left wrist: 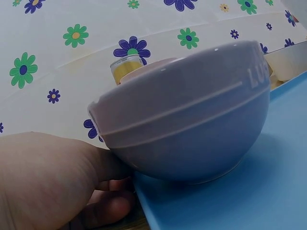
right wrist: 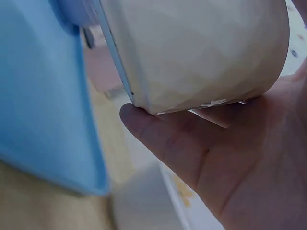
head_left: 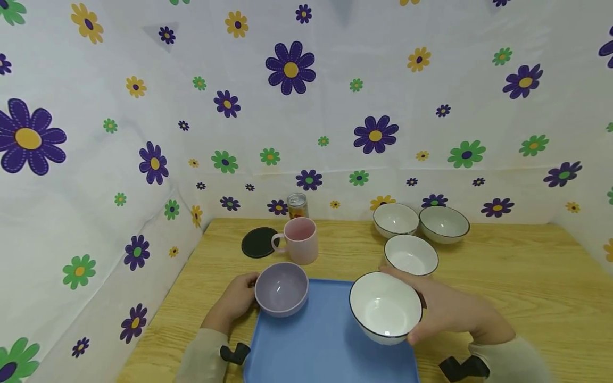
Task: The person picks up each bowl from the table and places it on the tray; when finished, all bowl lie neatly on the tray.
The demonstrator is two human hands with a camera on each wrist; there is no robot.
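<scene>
My right hand [head_left: 452, 306] grips a white bowl [head_left: 385, 306] with a dark rim by its right side, thumb near the rim. The bowl is over the right part of a blue tray [head_left: 330, 340], its opening tipped toward the head camera. In the right wrist view its faceted outer wall [right wrist: 206, 52] lies against the fingers. A purple bowl [head_left: 281, 290] sits on the tray's far left corner. Beside it, my left hand [head_left: 237, 298] touches its left side, with loosely bent fingers [left wrist: 112, 206] below the bowl's curve in the left wrist view.
Behind the tray, a pink mug [head_left: 301, 242] stands by a black round coaster [head_left: 258, 242] and a can [head_left: 297, 206]. Three more white bowls [head_left: 411, 255] stand at the back right of the wooden table [head_left: 517, 276]. A flower-printed sheet [head_left: 335, 106] encloses the back and sides.
</scene>
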